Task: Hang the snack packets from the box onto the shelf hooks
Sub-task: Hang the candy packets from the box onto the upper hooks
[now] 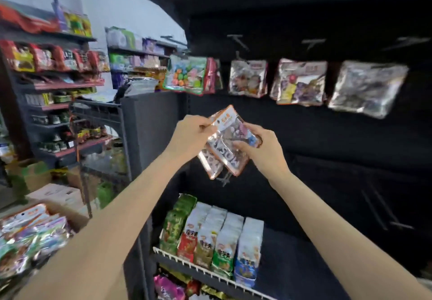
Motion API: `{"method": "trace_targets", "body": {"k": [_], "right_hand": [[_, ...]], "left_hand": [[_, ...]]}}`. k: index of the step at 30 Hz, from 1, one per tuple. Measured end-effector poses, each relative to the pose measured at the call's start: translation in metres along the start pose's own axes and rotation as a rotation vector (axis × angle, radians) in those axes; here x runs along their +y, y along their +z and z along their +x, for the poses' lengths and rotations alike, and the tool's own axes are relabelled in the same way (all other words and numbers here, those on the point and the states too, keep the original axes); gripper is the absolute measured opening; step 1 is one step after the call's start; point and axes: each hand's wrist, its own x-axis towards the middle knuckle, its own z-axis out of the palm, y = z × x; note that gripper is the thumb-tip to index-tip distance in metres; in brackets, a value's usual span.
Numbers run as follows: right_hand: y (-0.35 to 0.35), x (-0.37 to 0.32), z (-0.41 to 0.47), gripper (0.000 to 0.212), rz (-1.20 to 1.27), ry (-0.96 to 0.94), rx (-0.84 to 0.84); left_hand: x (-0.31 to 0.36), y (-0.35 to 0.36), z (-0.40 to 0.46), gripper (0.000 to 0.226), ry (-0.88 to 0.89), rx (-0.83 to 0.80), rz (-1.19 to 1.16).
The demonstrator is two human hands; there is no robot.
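Both hands [191, 136] [261, 150] grip packets [228, 140] before black shelving [327, 136].

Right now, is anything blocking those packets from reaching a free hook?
Nothing visible does. Both the left hand and the right hand hold the snack packets in open space before the dark back panel, and a bare hook sticks out above them.

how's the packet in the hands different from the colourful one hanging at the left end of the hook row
The held packet is gripped by the left hand and right hand, tilted, with another packet behind it; the colourful hanging packet hangs untouched at the shelf's left end. The held one is silvery with an orange border; the hanging one shows bright multicoloured shapes and a green edge. Both are glossy.
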Motion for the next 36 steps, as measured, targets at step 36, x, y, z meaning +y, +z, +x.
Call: {"method": "trace_targets", "body": {"k": [36], "right_hand": [[-0.246,0.005,0.036,0.048,-0.422,-0.046,0.504]], "left_hand": [[0.222,0.095,0.037,0.018,0.345,0.321,0.331]]}}
